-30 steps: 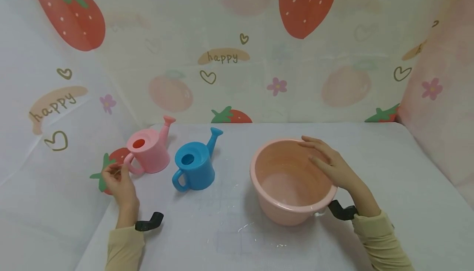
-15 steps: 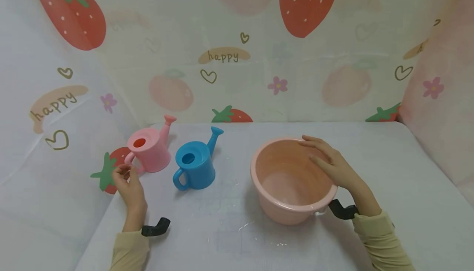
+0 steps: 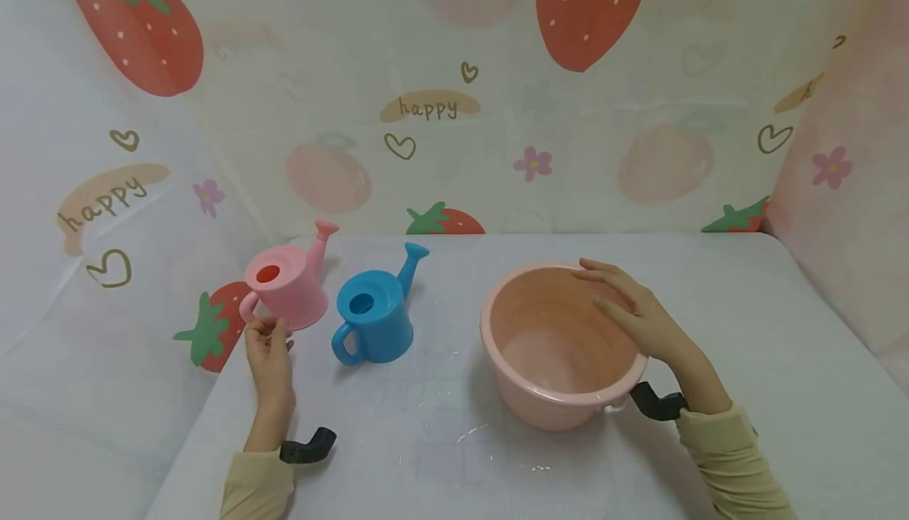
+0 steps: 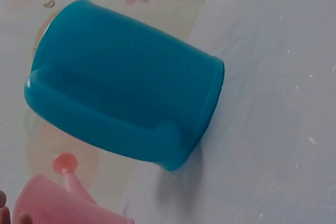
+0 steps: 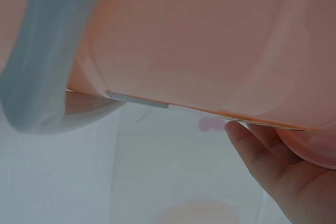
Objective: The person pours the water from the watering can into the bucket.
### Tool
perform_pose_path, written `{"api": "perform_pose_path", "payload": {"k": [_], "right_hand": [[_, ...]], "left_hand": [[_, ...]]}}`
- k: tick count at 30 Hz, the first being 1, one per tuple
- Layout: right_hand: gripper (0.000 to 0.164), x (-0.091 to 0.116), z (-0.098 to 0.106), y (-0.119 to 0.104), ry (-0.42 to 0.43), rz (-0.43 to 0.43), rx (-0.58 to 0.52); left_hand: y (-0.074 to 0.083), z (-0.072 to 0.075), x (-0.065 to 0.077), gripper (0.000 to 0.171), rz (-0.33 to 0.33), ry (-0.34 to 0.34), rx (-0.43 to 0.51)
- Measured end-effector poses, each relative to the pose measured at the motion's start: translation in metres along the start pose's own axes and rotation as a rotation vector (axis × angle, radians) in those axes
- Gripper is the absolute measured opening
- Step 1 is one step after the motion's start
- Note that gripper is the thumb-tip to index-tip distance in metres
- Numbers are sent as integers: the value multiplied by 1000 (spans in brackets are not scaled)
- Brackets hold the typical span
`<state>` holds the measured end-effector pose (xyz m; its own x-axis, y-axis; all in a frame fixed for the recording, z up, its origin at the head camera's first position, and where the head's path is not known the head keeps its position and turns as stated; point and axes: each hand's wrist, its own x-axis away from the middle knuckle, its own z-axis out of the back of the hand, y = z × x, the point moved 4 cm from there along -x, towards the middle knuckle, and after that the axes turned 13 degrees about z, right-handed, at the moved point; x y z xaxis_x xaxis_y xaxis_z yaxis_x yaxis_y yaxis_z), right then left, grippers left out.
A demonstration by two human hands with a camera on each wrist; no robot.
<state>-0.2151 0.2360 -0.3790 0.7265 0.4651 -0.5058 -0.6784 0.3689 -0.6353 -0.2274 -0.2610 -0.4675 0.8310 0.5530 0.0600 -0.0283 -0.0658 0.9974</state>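
Left hand (image 3: 271,358), lower left, fingers loosely bent, holding nothing, beside pink watering can (image 3: 294,299), red inside. Blue watering can (image 3: 383,331) left of centre, spout up. Pale-pink bucket (image 3: 540,409) right of centre; right hand (image 3: 649,324) draped on rim, fingers relaxed. White, shiny-specked tabletop (image 3: 398,473); strawberry-print cloth (image 3: 341,86) behind.

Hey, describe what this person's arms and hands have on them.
The left sleeve and right sleeve are beige, the right one wrinkled. Each wrist carries a black elbow-shaped piece. The left hand and right hand wear no gloves.
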Motion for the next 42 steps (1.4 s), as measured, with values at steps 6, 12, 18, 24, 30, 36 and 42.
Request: {"api": "perform_pose_path", "payload": {"k": [6, 12, 18, 24, 30, 36, 42], "right_hand": [[41, 0, -1, 3, 0, -2, -1], [41, 0, 0, 1, -3, 1, 1], [37, -5, 2, -25, -2, -5, 4], [36, -7, 3, -35, -3, -4, 14], [36, -7, 2, -34, -4, -7, 18], [36, -7, 3, -34, -2, 0, 12], [36, -8, 2, -35, -3, -3, 16]], "left_hand": [[-1, -6, 5, 36, 41, -77, -88], [-3, -12, 9, 34, 122, -162, -151], [-8, -17, 11, 37, 188, -219, -181], [-11, -21, 13, 33, 224, -285, -183], [-14, -25, 16, 40, 251, -326, -201], [-15, -30, 20, 44, 218, -378, -279], [-19, -32, 25, 52, 180, -419, -347]]}}
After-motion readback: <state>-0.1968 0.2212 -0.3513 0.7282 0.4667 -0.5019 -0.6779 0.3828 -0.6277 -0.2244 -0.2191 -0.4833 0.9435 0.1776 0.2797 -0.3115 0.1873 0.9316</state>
